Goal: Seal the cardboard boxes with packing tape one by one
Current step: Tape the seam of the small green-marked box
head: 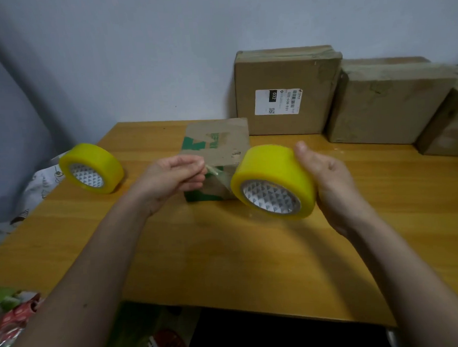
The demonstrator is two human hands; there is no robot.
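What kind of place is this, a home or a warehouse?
Probably a home corner used for packing parcels, not a warehouse: a small wooden table against a plain wall, a few cardboard boxes stacked there, and patterned bedding beside the table.

A wooden table (pixel 226 253) with a yellow-brown top stands against the wall. On it lie a yellow tape roll (pixel 91 168) at the left, a small brown and green box (pixel 216 147) in the middle, and three bigger cardboard boxes (pixel 287 90) along the back right.
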